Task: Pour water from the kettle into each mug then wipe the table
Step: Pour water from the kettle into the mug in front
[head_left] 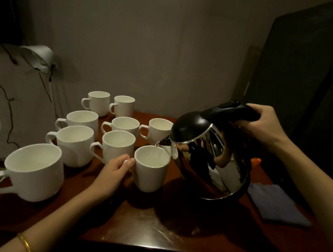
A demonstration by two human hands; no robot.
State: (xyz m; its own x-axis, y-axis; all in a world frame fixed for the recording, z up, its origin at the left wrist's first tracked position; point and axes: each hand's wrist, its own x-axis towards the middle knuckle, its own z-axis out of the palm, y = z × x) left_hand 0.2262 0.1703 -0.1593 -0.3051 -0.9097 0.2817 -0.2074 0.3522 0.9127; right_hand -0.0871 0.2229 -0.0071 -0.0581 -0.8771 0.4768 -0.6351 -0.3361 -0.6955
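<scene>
No writing is legible. Left of the fingers stand seven white mugs (pixel 76 144). The left hand (pixel 114 171) curls its fingers around the handle of the nearest mug (pixel 150 168) on the table (pixel 167 229). The right hand (pixel 263 123) grips the tilted steel kettle (pixel 211 152) — spout over that mug. Right of the kettle lies a blue cloth (pixel 277 204).

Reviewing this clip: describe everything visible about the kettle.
The kettle has a shiny, mirror-like metal body, a black domed lid and a black handle. The right hand grips the handle, holding it off the table, tilted left. Its spout hangs over the mug, whose handle the left hand holds.
</scene>
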